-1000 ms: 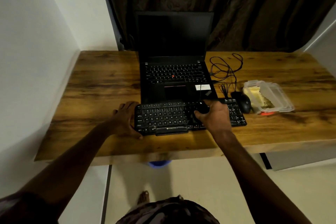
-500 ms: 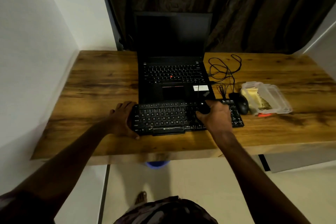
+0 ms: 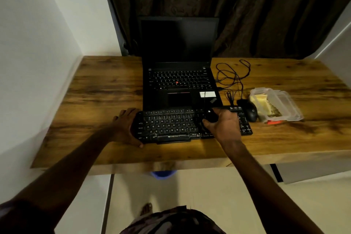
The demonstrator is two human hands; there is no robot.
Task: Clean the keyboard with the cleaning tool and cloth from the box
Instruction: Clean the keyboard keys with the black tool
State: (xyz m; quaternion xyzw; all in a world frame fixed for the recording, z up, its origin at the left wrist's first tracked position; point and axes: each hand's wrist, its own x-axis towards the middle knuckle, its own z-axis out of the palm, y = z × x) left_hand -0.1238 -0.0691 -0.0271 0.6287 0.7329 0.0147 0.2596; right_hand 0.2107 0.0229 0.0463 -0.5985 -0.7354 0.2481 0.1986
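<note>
A black external keyboard [image 3: 171, 125] lies on the wooden desk in front of the laptop. My left hand [image 3: 126, 126] clasps its left end, thumb at the front edge. My right hand [image 3: 223, 126] is over the keyboard's right half, closed around a small black round cleaning tool [image 3: 209, 116] that touches the keys. A clear plastic box [image 3: 284, 104] with a yellowish cloth [image 3: 256, 100] inside stands open at the right.
An open black laptop [image 3: 178, 81] with a dark screen stands behind the keyboard. A black mouse [image 3: 251, 112] and its tangled cable [image 3: 231, 76] lie between keyboard and box. A white wall borders the desk [image 3: 95, 91] at left; curtains hang behind.
My right hand with the tool has shifted slightly on the keys. The left hand stays on the keyboard's left end. The view has drifted a little.
</note>
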